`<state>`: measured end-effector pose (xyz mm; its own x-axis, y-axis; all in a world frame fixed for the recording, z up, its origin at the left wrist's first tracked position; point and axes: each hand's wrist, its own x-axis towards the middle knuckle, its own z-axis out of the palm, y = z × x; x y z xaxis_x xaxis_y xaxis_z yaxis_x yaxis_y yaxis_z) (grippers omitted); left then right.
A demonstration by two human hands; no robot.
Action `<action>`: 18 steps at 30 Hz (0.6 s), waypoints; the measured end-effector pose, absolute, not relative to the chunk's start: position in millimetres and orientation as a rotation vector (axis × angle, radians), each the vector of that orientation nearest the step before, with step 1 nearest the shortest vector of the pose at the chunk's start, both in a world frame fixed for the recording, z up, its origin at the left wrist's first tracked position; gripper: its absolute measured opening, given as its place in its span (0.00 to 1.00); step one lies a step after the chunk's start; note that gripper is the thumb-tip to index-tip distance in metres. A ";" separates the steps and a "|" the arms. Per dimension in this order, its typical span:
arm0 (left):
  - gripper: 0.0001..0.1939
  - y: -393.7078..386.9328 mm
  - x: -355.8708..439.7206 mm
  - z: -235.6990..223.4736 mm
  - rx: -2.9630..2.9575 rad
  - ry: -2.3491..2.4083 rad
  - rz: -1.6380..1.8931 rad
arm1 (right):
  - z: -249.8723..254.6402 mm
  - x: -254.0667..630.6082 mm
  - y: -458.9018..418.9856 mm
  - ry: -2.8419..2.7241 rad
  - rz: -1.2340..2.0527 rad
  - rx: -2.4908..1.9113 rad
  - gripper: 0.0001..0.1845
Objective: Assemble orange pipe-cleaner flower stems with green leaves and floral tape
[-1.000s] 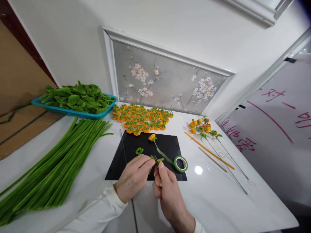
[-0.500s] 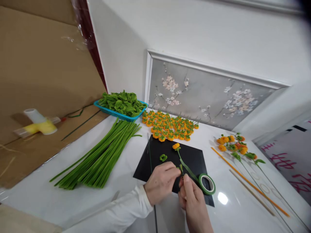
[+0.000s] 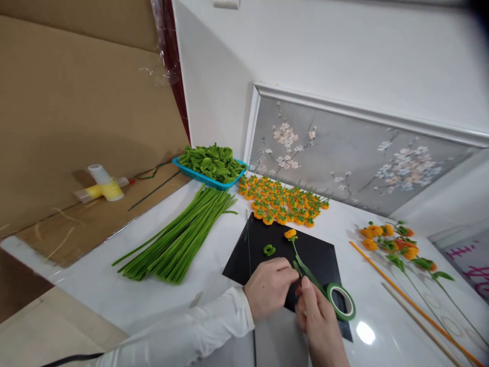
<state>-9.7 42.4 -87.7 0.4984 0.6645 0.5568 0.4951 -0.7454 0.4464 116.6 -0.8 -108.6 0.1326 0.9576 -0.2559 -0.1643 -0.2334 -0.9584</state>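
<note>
Over the front of a black mat [image 3: 317,252], my left hand [image 3: 269,288] pinches a small green pipe-cleaner piece [image 3: 297,267]. My right hand [image 3: 321,318] is closed close beside it, thumb on top, around a small dark pointed tool; most of the tool is hidden by the fingers. Just beyond the hands lies an orange pipe-cleaner flower [image 3: 290,234] on a green stem. A strip of green tape runs from near it to the tape roll [image 3: 352,309], right of my right hand. A curled green piece [image 3: 266,250] rests on the mat to the left.
A bundle of green pipe cleaners [image 3: 179,234] lies left, before a blue tray [image 3: 208,180] of green leaf shapes. Rows of orange flower heads [image 3: 284,201] fill the back. Finished flowers [image 3: 393,239], an orange pipe cleaner [image 3: 405,300] and a thin stick [image 3: 416,321] lie right.
The view has swung left, so the table things appear further right and more cardboard shows. Both hands stay close together over the mat, with only small finger movements.
</note>
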 end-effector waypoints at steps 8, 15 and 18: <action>0.14 49.6 -10.5 -82.2 2.440 0.982 1.071 | -93.7 107.9 3.1 -0.811 1.301 -1.326 0.28; 0.14 60.9 -9.2 -79.3 2.255 0.995 1.128 | -86.5 113.6 15.7 -0.946 1.342 -1.296 0.27; 0.12 64.1 -9.6 -77.2 2.118 1.038 1.155 | -87.6 113.6 14.7 -0.948 1.360 -1.289 0.27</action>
<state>-9.6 64.1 -77.2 0.3462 0.8128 0.4686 0.3791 -0.5781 0.7226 113.6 14.7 -87.6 0.0621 0.9761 -0.2084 -0.1422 -0.1980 -0.9698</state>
